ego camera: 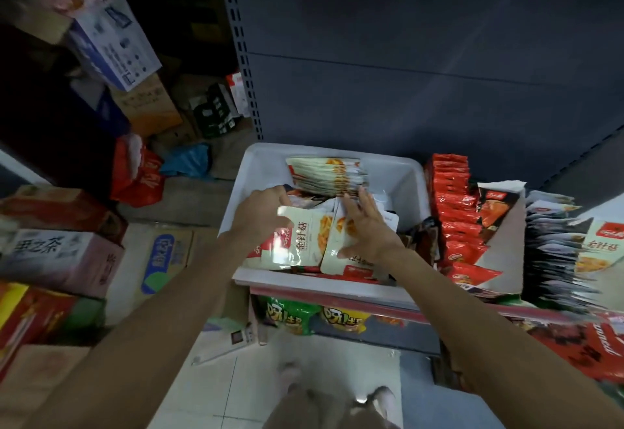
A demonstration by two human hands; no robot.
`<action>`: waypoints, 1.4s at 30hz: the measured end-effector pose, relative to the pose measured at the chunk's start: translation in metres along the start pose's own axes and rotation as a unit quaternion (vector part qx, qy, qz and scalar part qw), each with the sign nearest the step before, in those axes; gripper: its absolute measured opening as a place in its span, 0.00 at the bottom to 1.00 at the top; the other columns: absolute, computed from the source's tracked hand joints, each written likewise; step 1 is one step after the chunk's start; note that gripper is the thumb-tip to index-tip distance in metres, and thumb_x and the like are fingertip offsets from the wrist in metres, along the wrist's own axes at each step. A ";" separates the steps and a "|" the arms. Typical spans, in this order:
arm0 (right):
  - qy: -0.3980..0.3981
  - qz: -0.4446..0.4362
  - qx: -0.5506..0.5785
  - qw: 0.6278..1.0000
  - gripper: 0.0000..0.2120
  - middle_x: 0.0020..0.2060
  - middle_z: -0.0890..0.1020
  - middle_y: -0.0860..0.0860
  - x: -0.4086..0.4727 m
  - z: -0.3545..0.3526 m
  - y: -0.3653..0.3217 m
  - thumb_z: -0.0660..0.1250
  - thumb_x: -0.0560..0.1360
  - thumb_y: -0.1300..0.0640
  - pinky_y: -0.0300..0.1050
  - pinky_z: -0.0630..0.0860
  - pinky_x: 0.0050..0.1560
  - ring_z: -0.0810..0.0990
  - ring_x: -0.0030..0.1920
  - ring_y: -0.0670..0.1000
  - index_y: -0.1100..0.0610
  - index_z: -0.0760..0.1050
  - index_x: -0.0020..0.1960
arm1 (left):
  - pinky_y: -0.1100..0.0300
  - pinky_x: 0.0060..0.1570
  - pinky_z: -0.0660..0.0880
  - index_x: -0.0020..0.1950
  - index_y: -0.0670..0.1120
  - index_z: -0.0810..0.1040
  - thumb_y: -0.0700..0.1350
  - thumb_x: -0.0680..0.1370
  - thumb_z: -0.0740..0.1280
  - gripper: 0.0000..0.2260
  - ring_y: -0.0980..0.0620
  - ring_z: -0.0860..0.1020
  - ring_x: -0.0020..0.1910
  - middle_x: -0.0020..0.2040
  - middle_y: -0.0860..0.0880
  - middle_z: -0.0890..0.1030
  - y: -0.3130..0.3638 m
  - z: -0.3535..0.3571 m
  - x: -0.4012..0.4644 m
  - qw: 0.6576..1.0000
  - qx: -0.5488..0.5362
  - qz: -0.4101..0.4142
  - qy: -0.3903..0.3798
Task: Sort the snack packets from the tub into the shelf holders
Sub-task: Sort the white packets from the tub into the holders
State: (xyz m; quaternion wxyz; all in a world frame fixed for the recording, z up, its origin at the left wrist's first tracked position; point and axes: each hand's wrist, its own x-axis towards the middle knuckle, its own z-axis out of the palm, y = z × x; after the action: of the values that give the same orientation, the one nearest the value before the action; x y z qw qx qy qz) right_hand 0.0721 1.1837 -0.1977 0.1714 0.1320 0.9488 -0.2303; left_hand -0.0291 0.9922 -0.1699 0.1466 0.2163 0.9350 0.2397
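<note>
Cream-coloured packets (297, 242) lay under both hands inside the white tub (410, 185), which sat on the shelf edge. The left hand (260, 214) curled over the near-left packets, its fingertips hidden behind them, so how firmly it gripped could not be told. The right hand (364, 226) lay flat with fingers spread on a neighbouring cream packet (337, 253), thumb against its lower edge, pressing rather than pinching. A neat stack of similar packets (326, 175) stood at the tub's far side, and dark packets beneath were mostly covered. Just right of the tub, a row of red packets (452, 205) stood upright in a white card holder (503, 259), and beyond it another holder (601, 242) held silver-edged packets, partly cut off by the frame. Green and yellow bags (314, 318) showed on the shelf below. Blurred cardboard cartons (60, 259) were piled at the left.
</note>
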 end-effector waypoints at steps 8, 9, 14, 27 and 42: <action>-0.018 0.009 0.052 0.998 0.53 0.76 0.38 0.48 0.001 -0.005 0.000 0.76 0.67 0.53 0.49 0.51 0.75 0.41 0.76 0.51 0.49 0.41 0.77 | 0.55 0.39 0.74 0.53 0.46 0.73 0.50 0.80 0.62 0.09 0.47 0.79 0.41 0.41 0.47 0.82 0.045 -0.016 -0.002 0.987 0.067 0.117 0.089; -0.015 -0.003 0.111 0.994 0.52 0.77 0.44 0.48 0.001 -0.010 -0.001 0.76 0.67 0.53 0.50 0.54 0.75 0.47 0.76 0.51 0.48 0.43 0.77 | 0.57 0.37 0.72 0.54 0.46 0.73 0.51 0.80 0.60 0.09 0.47 0.79 0.40 0.41 0.47 0.81 0.052 -0.019 -0.003 0.979 0.101 0.147 0.099; 0.129 -0.110 0.292 0.941 0.31 0.64 0.72 0.45 -0.013 -0.039 -0.014 0.72 0.71 0.59 0.40 0.65 0.66 0.69 0.65 0.44 0.50 0.65 0.70 | 0.53 0.41 0.75 0.54 0.50 0.71 0.50 0.81 0.59 0.05 0.45 0.79 0.43 0.43 0.49 0.80 0.099 -0.042 -0.002 0.941 0.206 0.265 0.052; 0.298 -0.069 0.510 0.804 0.11 0.37 0.84 0.42 -0.099 -0.121 0.081 0.66 0.75 0.67 0.34 0.77 0.41 0.82 0.39 0.38 0.52 0.78 0.44 | 0.57 0.43 0.77 0.47 0.46 0.74 0.41 0.74 0.71 0.06 0.51 0.79 0.39 0.42 0.47 0.81 0.218 -0.009 -0.011 0.962 -0.141 0.209 0.107; 0.408 0.050 0.379 0.829 0.07 0.45 0.83 0.57 -0.207 -0.164 0.306 0.67 0.74 0.65 0.45 0.80 0.42 0.82 0.44 0.54 0.59 0.74 0.52 | 0.48 0.43 0.80 0.39 0.53 0.70 0.41 0.74 0.70 0.11 0.50 0.82 0.41 0.41 0.48 0.84 0.411 0.162 -0.025 0.945 -0.251 0.208 -0.035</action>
State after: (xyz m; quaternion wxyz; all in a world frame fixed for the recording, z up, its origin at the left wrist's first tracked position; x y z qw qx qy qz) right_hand 0.3171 1.4899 -0.1002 -0.2838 0.3158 0.7626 -0.4880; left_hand 0.1913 1.3676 -0.0915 0.1760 0.3702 0.7729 0.4844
